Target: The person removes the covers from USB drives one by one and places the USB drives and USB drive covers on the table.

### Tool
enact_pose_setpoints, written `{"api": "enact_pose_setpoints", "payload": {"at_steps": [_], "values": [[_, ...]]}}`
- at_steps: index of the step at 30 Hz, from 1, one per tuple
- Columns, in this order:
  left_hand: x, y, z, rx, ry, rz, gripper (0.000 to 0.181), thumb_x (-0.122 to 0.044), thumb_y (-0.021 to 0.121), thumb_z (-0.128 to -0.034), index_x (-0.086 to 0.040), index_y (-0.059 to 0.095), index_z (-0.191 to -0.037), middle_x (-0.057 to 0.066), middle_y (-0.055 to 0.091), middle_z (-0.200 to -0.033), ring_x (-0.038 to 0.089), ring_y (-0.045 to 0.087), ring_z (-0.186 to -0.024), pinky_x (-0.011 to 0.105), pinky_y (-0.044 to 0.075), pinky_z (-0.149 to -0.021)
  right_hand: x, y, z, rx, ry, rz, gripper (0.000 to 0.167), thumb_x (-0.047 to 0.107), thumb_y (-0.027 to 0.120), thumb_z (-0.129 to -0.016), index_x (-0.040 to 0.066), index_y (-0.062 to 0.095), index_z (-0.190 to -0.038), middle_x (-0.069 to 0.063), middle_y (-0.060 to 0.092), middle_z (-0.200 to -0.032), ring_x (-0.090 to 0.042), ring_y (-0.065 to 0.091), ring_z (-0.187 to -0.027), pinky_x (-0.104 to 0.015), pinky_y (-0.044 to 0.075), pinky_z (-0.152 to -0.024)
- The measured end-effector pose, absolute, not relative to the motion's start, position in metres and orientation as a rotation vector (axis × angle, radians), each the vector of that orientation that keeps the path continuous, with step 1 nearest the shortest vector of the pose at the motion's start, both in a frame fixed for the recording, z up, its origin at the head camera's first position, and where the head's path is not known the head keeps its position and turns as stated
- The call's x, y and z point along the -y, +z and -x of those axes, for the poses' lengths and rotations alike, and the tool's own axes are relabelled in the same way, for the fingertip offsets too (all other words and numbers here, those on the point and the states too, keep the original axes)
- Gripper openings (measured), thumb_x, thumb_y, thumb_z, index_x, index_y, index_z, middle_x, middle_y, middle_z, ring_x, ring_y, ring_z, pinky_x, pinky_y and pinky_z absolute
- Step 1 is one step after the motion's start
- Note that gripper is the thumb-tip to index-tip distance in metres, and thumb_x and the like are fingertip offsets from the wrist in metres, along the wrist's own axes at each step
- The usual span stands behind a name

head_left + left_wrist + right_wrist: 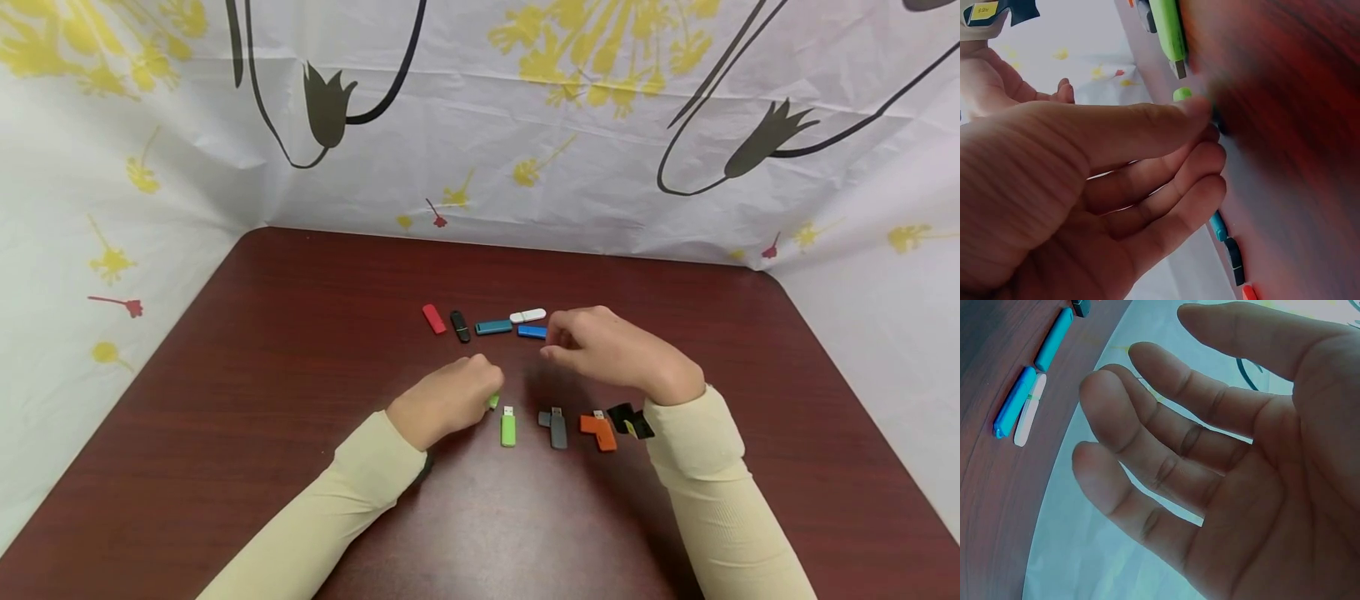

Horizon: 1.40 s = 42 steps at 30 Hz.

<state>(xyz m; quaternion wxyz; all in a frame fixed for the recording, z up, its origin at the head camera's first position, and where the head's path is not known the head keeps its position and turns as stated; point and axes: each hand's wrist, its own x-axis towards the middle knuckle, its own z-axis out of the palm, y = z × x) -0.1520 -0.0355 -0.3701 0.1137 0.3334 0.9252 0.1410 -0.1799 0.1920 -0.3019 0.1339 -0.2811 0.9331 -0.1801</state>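
Two cream sleeves, the left (pixel 322 517) and the right (pixel 735 517), reach in from the near edge over the dark red table (pixel 330 317). The left hand (pixel 446 400) pinches a small green cap (pixel 1182 94) between thumb and fingertips, the other fingers curving in behind; one end of the cap shows past the thumb, while most of it is covered, so its long axis cannot be told. The right hand (pixel 611 350) hangs loose and bare-palmed, fingers gently bent with gaps between them, thumb well away from the rest.

The green USB stick (pixel 508 427) lies on the table just nearer than the left fingertips, a little to their right. Its long axis runs near to far, its bare metal connector pointing away from the person, toward the cap but apart from it.

To its right, the grey stick (pixel 558 431) also aims its connector away, a side piece turned out leftward. Next comes the orange stick (pixel 599 433), bent at an angle, connector likewise at the far end.

Farther back, red (pixel 433 319) and black (pixel 460 326) sticks slant; teal (pixel 493 327), white (pixel 528 316) and blue (pixel 532 332) ones lie crosswise, the blue one's right end hidden by the right hand.
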Motion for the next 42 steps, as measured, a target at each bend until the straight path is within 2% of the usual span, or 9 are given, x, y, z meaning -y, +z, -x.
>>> {"api": "enact_pose_setpoints", "payload": {"at_steps": [9,16,17,23,24,34,42], "values": [[0.034,-0.369,0.15,-2.675,0.411,-0.99,0.038,0.01,0.069,-0.0947,-0.012,0.057,-0.066,-0.005,0.035,-0.061,0.009,0.031,-0.058,0.023,0.027,-0.054,-0.191,-0.302,0.18,-2.697,-0.515,0.805,0.01,0.018,0.069,-0.107,0.008,0.072,-0.105,-0.002,0.072,-0.091,-0.013,0.061,-0.074,-0.034,0.054,-0.07],[0.035,-0.367,0.148,-2.666,0.415,-1.002,0.04,0.012,0.066,-0.0931,-0.013,0.055,-0.064,-0.004,0.038,-0.059,0.009,0.03,-0.058,0.024,0.027,-0.054,-0.192,-0.303,0.18,-2.692,-0.513,0.801,0.011,0.018,0.069,-0.107,0.008,0.072,-0.106,-0.002,0.073,-0.092,-0.012,0.062,-0.075,-0.034,0.055,-0.071],[0.035,-0.38,0.153,-2.68,0.414,-1.027,0.039,0.011,0.065,-0.0934,-0.013,0.055,-0.064,-0.005,0.038,-0.06,0.009,0.03,-0.059,0.024,0.027,-0.054,-0.192,-0.303,0.18,-2.69,-0.516,0.803,0.011,0.018,0.069,-0.107,0.008,0.072,-0.106,-0.002,0.073,-0.092,-0.012,0.062,-0.076,-0.035,0.055,-0.071],[0.035,-0.38,0.152,-2.675,0.424,-1.026,0.04,0.013,0.062,-0.093,-0.013,0.054,-0.063,-0.006,0.036,-0.06,0.009,0.029,-0.059,0.025,0.026,-0.054,-0.192,-0.303,0.18,-2.681,-0.517,0.81,0.011,0.019,0.068,-0.108,0.008,0.072,-0.107,-0.001,0.073,-0.092,-0.012,0.061,-0.075,-0.034,0.055,-0.07],[0.034,-0.367,0.147,-2.664,0.425,-1.007,0.041,0.014,0.063,-0.0923,-0.013,0.054,-0.062,-0.005,0.037,-0.059,0.009,0.029,-0.058,0.024,0.026,-0.054,-0.192,-0.303,0.18,-2.681,-0.515,0.807,0.012,0.019,0.068,-0.108,0.008,0.072,-0.108,-0.001,0.073,-0.093,-0.012,0.061,-0.075,-0.034,0.054,-0.07],[0.032,-0.369,0.145,-2.671,0.429,-1.016,0.046,0.017,0.06,-0.0933,-0.015,0.049,-0.061,-0.005,0.036,-0.06,0.009,0.029,-0.061,0.024,0.024,-0.055,-0.191,-0.303,0.18,-2.672,-0.508,0.784,0.012,0.018,0.069,-0.107,0.007,0.072,-0.108,-0.002,0.073,-0.093,-0.013,0.062,-0.075,-0.033,0.055,-0.07],[0.031,-0.37,0.145,-2.688,0.403,-1.059,0.045,0.015,0.065,-0.0939,-0.014,0.053,-0.062,-0.006,0.037,-0.061,0.008,0.029,-0.062,0.022,0.025,-0.055,-0.191,-0.303,0.18,-2.666,-0.504,0.768,0.013,0.019,0.069,-0.107,0.007,0.072,-0.111,-0.003,0.074,-0.096,-0.013,0.064,-0.078,-0.034,0.056,-0.071]]}}
